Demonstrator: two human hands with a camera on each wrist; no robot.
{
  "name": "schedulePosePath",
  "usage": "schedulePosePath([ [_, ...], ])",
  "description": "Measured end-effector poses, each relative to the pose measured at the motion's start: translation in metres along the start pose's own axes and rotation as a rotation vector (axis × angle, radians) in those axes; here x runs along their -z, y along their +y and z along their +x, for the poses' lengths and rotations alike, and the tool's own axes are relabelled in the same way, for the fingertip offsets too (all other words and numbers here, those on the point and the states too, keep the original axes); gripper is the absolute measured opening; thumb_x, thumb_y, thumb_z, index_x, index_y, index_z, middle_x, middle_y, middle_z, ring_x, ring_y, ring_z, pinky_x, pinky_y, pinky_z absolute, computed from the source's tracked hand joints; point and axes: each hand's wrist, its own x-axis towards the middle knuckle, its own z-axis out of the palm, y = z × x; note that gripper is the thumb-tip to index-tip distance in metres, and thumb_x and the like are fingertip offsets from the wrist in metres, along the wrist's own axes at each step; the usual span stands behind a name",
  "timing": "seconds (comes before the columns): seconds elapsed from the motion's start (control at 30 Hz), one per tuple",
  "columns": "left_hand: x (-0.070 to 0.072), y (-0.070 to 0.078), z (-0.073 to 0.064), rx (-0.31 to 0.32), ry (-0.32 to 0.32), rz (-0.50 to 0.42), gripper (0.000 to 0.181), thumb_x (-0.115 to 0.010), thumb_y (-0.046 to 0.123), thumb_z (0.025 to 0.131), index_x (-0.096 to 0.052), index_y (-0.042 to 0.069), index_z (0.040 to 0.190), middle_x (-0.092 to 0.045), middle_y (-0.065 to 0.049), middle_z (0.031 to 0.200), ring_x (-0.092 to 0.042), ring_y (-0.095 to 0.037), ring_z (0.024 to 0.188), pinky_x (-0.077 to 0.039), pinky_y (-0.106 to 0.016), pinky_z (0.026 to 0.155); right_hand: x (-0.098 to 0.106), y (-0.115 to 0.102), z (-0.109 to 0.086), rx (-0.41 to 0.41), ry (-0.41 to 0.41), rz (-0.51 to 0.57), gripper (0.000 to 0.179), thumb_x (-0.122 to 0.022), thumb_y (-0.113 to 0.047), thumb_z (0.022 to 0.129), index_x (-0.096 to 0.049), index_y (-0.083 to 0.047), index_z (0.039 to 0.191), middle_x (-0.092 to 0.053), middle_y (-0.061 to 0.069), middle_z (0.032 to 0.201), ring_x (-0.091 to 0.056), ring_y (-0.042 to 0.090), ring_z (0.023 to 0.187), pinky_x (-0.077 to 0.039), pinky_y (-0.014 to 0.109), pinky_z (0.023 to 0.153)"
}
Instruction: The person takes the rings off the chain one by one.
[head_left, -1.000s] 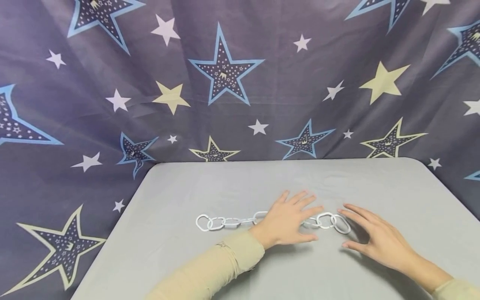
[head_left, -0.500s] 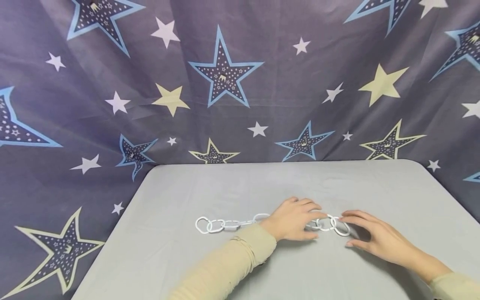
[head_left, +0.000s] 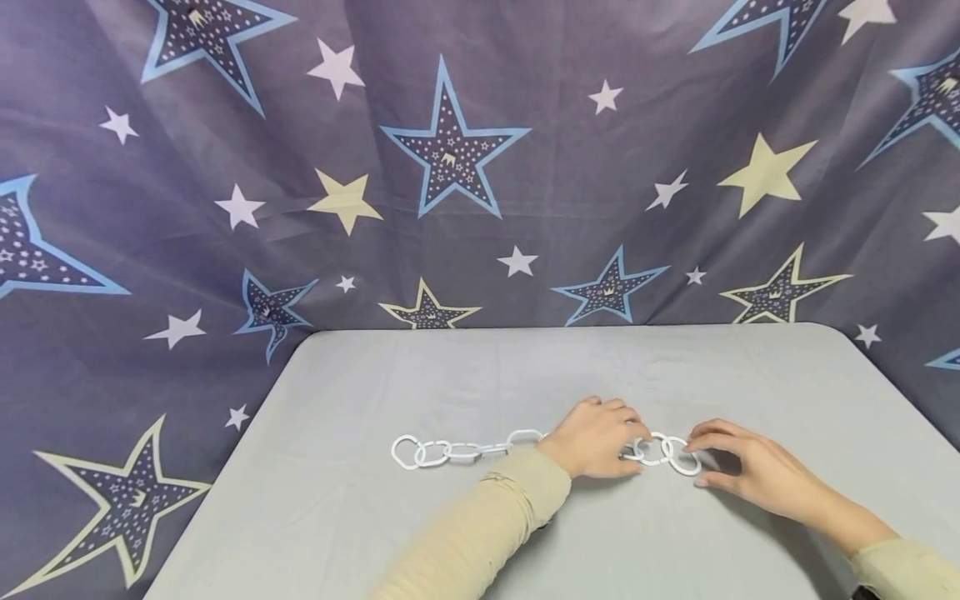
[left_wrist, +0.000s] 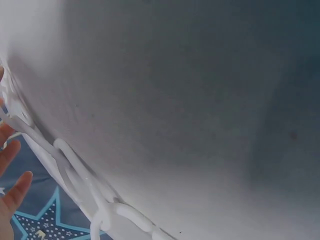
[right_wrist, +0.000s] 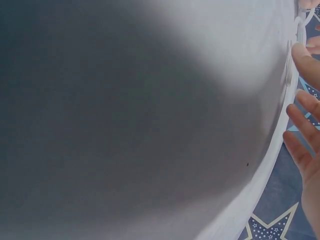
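A white plastic chain of linked rings [head_left: 433, 453] lies stretched from left to right on the grey table. My left hand [head_left: 596, 439] is over its right-hand part and hides several links. The fingers there bend downward, with thumb and index apart on either side of the chain. Beside the last ring [head_left: 684, 457], my right hand [head_left: 768, 473] has its index fingertip at the ring's upper edge and its thumb just below. In the left wrist view, loosely spread fingers [left_wrist: 16, 192] are near the chain [left_wrist: 82, 172]. The right wrist view catches separated fingers [right_wrist: 300, 150] at its edge.
The grey-covered table [head_left: 337, 533] spreads around the chain. Behind and to the left hangs a dark curtain [head_left: 555, 200] printed with blue, yellow and white stars.
My left hand has shifted right along the chain, its spread fingers now bent downward. The right hand's fingertips have come nearer the end ring, and the chain has barely moved.
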Motion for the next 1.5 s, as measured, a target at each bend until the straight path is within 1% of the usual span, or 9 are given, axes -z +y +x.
schedulePosePath([
  [0.17,0.001,0.001,0.004,0.018,0.013,0.000,0.043,-0.064,0.062,0.086,-0.066,0.040,0.123,-0.061,0.020,0.125,-0.051,-0.001,0.114,-0.041,-0.024,0.090,0.001,0.001,0.004,0.005,-0.008,0.005,0.043,-0.092,-0.018,0.061,-0.073,-0.026,0.099,-0.065,-0.008,0.106,-0.063,0.010,0.095,-0.039,0.008,0.088],
  [0.33,0.001,0.004,0.010,-0.001,0.013,0.007,0.033,-0.064,0.059,0.087,-0.069,0.042,0.115,-0.060,0.021,0.123,-0.051,-0.001,0.113,-0.041,-0.024,0.089,0.002,0.002,0.007,-0.016,-0.034,-0.004,0.041,-0.092,-0.018,0.062,-0.073,-0.029,0.096,-0.065,-0.009,0.106,-0.063,0.010,0.093,-0.044,0.014,0.084],
  [0.5,0.000,0.006,0.012,-0.010,-0.003,-0.011,0.024,-0.066,0.054,0.087,-0.070,0.043,0.107,-0.060,0.023,0.120,-0.051,0.000,0.111,-0.041,-0.023,0.086,0.002,0.002,0.007,-0.032,-0.061,-0.006,0.040,-0.092,-0.020,0.063,-0.072,-0.030,0.096,-0.064,-0.009,0.106,-0.063,0.011,0.094,-0.050,0.025,0.080],
  [0.7,-0.001,0.008,0.011,-0.026,-0.032,-0.023,0.018,-0.067,0.050,0.086,-0.070,0.042,0.102,-0.061,0.023,0.115,-0.053,0.001,0.103,-0.042,-0.022,0.083,-0.001,0.000,0.005,-0.031,-0.077,0.007,0.037,-0.091,-0.020,0.065,-0.072,-0.030,0.095,-0.064,-0.009,0.104,-0.062,0.010,0.093,-0.049,0.025,0.079],
  [0.9,-0.004,0.008,0.014,-0.044,-0.010,0.003,0.014,-0.067,0.050,0.085,-0.070,0.041,0.096,-0.062,0.022,0.108,-0.054,0.001,0.097,-0.043,-0.021,0.079,-0.004,-0.001,0.004,-0.042,-0.071,-0.023,0.037,-0.092,-0.020,0.062,-0.072,-0.030,0.092,-0.065,-0.009,0.104,-0.063,0.012,0.094,-0.052,0.036,0.078],
  [1.0,-0.006,0.008,0.015,-0.053,0.000,0.010,0.012,-0.066,0.050,0.086,-0.069,0.041,0.092,-0.062,0.022,0.105,-0.054,0.001,0.094,-0.043,-0.021,0.076,-0.004,0.000,0.004,-0.050,-0.067,-0.025,0.036,-0.092,-0.019,0.062,-0.072,-0.030,0.090,-0.065,-0.008,0.103,-0.063,0.013,0.093,-0.052,0.038,0.077],
  [1.13,-0.007,0.008,0.017,-0.051,0.012,0.015,0.011,-0.066,0.050,0.085,-0.068,0.040,0.088,-0.062,0.021,0.103,-0.054,0.001,0.091,-0.043,-0.021,0.073,-0.005,0.000,0.003,-0.063,-0.056,-0.018,0.034,-0.091,-0.017,0.063,-0.073,-0.031,0.087,-0.065,-0.006,0.102,-0.063,0.014,0.091,-0.052,0.038,0.076],
  [1.27,-0.007,0.008,0.017,-0.042,0.018,0.008,0.010,-0.066,0.048,0.084,-0.067,0.039,0.087,-0.061,0.022,0.100,-0.053,0.001,0.089,-0.043,-0.020,0.072,-0.005,0.000,0.005,-0.068,-0.038,-0.012,0.033,-0.091,-0.013,0.064,-0.073,-0.032,0.085,-0.065,-0.007,0.101,-0.063,0.014,0.089,-0.052,0.034,0.075],
  [1.5,-0.003,0.004,0.013,-0.010,0.047,-0.021,0.009,-0.067,0.045,0.083,-0.066,0.037,0.087,-0.062,0.022,0.098,-0.054,0.001,0.086,-0.043,-0.019,0.069,-0.003,-0.001,0.008,-0.067,-0.004,0.029,0.034,-0.089,-0.007,0.066,-0.073,-0.029,0.086,-0.067,-0.007,0.101,-0.064,0.010,0.088,-0.045,0.014,0.080],
])
